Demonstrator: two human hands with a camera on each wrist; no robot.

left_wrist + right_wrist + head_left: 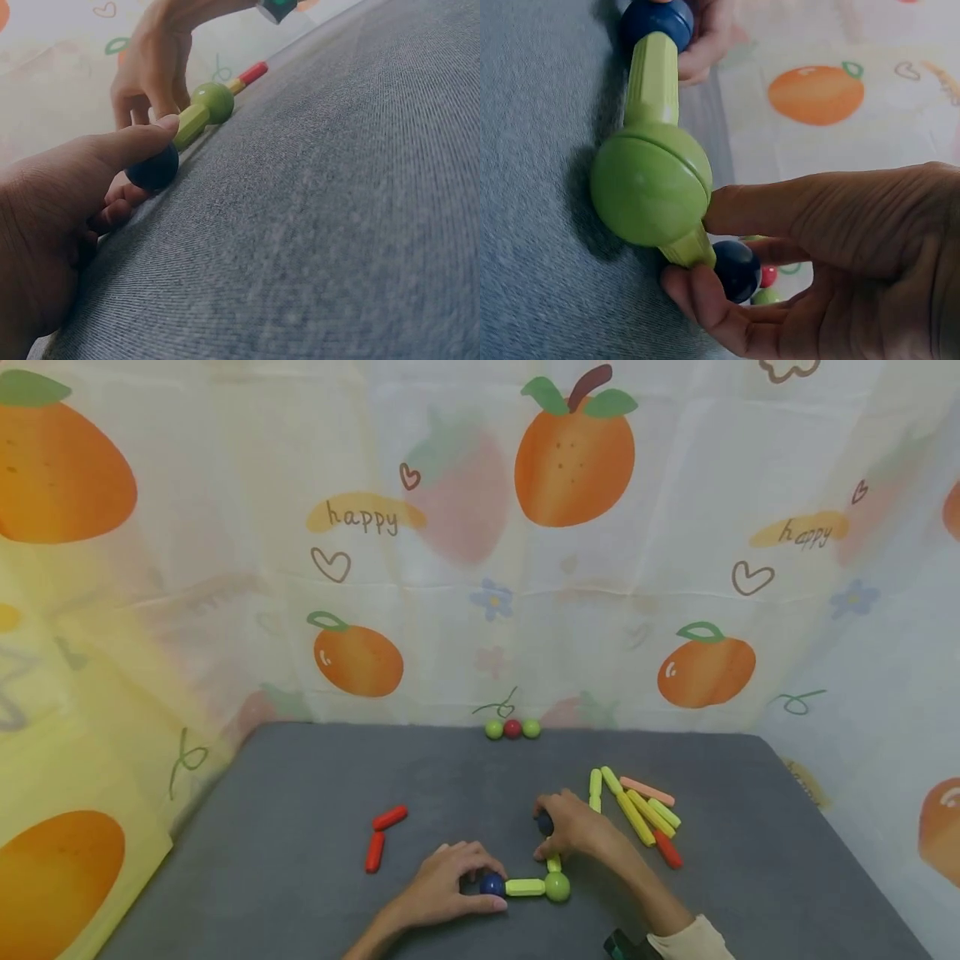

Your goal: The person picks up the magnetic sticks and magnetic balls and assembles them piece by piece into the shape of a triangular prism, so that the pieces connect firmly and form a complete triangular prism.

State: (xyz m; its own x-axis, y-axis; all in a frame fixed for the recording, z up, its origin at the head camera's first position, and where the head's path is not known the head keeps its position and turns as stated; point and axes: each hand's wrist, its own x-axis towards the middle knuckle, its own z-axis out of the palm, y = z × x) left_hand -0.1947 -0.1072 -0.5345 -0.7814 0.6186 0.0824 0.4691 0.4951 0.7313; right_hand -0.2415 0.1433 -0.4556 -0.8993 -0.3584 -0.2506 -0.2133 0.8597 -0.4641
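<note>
Blue ball (pixel 492 884), green stick (pixel 525 887), "happy" cloth (pixel 450 585)

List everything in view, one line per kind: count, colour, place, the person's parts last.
Glossy dark-blue balls: two, dark blue, one at each hand
Large glossy green ball: one, green, at the corner between two rods
Ribbed yellow-green rods: two, yellow-green, running from that ball toward the blue ones
Small round balls: three, green-red-green, row at the far edge
Short red rods: two, red, left side
Loose mixed rods: at least six, yellow, yellow-green, salmon, red, right side
Fabric-topped table: one, grey, beneath
Printed cloth backdrop: one, white-yellow with orange fruit, behind
Cream sleeve: one, cream, right forearm
Left hand: one, bare, pinching one blue ball
Right hand: one, bare, gripping the other
</note>
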